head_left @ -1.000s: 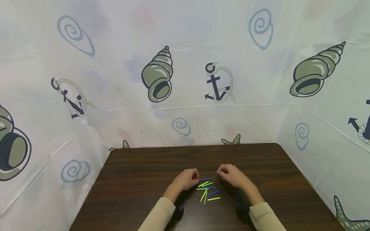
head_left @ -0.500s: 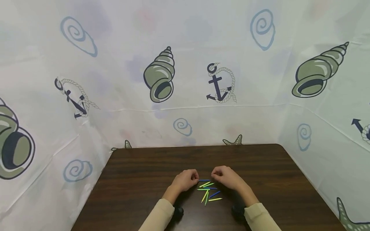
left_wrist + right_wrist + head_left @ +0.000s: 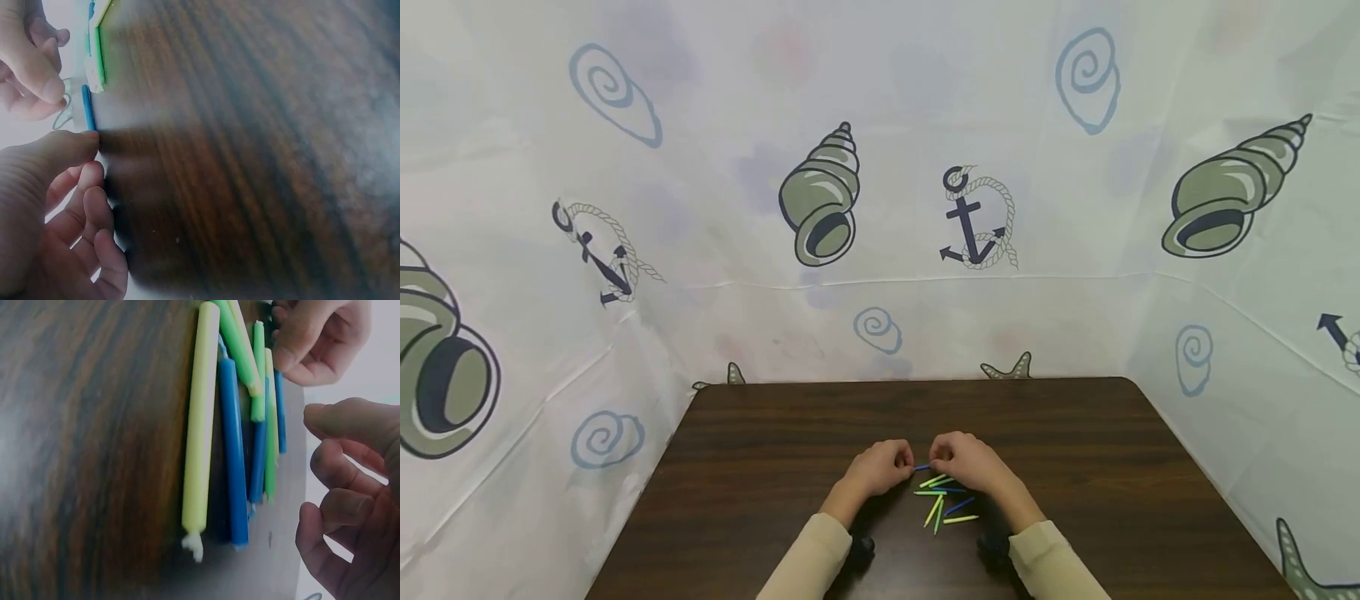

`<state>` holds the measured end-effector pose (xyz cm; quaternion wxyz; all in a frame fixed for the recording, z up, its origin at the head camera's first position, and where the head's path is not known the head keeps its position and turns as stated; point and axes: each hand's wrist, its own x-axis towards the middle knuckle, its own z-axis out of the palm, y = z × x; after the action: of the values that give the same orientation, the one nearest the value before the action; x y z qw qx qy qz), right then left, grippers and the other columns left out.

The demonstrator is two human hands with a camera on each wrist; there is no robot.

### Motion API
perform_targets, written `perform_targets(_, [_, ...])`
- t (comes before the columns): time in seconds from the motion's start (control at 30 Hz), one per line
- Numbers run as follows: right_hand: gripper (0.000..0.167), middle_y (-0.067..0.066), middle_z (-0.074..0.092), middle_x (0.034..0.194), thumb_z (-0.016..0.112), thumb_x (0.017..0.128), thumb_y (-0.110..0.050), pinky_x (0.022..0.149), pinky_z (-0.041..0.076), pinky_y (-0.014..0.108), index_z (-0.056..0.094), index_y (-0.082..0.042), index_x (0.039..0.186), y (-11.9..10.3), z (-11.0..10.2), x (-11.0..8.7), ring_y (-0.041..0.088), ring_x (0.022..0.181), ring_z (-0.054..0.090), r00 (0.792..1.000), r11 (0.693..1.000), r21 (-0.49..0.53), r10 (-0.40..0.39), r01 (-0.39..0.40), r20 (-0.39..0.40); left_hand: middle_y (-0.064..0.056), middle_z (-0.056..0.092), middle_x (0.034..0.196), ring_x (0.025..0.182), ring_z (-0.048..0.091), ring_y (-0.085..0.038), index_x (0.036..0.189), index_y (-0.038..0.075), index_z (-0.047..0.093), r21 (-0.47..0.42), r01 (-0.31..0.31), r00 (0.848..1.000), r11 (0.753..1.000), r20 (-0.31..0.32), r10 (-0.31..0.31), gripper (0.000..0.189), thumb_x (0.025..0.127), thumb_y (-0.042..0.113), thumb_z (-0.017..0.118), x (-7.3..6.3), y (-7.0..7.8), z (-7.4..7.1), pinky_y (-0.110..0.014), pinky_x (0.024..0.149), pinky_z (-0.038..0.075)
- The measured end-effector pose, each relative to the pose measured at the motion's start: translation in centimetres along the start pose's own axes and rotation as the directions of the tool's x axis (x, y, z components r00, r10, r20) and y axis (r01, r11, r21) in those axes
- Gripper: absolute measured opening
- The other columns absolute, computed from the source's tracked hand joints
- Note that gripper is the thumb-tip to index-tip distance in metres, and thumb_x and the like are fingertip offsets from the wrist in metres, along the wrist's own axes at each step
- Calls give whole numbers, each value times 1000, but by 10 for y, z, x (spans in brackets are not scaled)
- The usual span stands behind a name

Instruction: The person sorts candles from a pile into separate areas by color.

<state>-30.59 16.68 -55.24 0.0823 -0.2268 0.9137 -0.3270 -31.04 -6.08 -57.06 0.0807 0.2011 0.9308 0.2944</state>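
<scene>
My left hand [image 3: 880, 467] pinches the left end of a thin blue candle [image 3: 922, 467] between thumb and forefinger. The candle's free length sticks out to the right in the left wrist view, low at the tabletop. My right hand [image 3: 970, 461] is near that free end, its thumb and fingers apart with nothing between them in the right wrist view. Several more candles lie in a loose pile just nearer to me. Among them are a yellow candle [image 3: 201, 419] with a white wick, a second blue candle [image 3: 234, 450] beside it, and green ones crossing behind.
A dark wood-grain table [image 3: 760, 517] carries everything. Behind it and at both sides hangs a white curtain [image 3: 910, 100] printed with shells and anchors. The pile's nearest candles [image 3: 937, 515] lie between my two forearms.
My right hand has moved left, from apart to close by the free end of the blue candle. My left hand stays at its other end. The view has shifted slightly.
</scene>
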Motion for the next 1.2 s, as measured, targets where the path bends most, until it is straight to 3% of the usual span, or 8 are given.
perform_targets(0.2, [4,-3,65,79,76,100,-18,61,44,35,75,-17,97,2,7,6,15,67,56,999,999,-8,33,-33,35,7,61,81,68,55,-12,93,23,67,-6,22,1000,1000,12,-22,11,101,21,74,1,1,3,-34,63,45])
perform_targets(0.27, [4,0,66,78,76,100,-17,60,44,35,74,-16,96,4,8,7,15,66,56,998,999,-12,40,-39,52,9,60,82,68,54,-10,95,25,66,9,2,1000,1000,1,-2,9,102,24,72,7,-9,12,-33,62,44])
perform_targets(0.5, [7,3,67,79,74,100,-13,62,43,35,73,-15,93,6,9,9,16,65,54,997,999,-24,47,-45,69,6,61,80,67,55,-13,93,24,66,-16,4,1000,1000,2,-4,11,100,21,75,10,-13,15,-35,60,45])
perform_targets(0.77, [8,-2,62,76,74,98,-10,62,43,33,70,-15,92,2,10,12,14,64,53,994,997,-54,59,-54,93,10,61,80,66,54,-10,96,27,67,14,-34,999,999,-13,34,8,101,28,73,22,-35,30,-33,59,44])
perform_targets(1.07, [8,-5,59,70,72,96,-11,58,40,29,68,-16,93,3,9,12,11,59,50,994,998,-57,36,-30,101,8,63,83,70,56,-10,97,23,69,-73,-64,998,995,-34,62,10,101,30,75,10,-27,21,-34,64,45])
perform_targets(1.2, [8,-4,59,71,73,97,-11,57,41,30,68,-15,93,6,5,9,11,60,51,996,999,-43,34,-31,87,6,66,84,70,58,-11,102,20,70,-147,-17,1000,989,2,17,7,100,24,76,1,-12,5,-33,64,47])
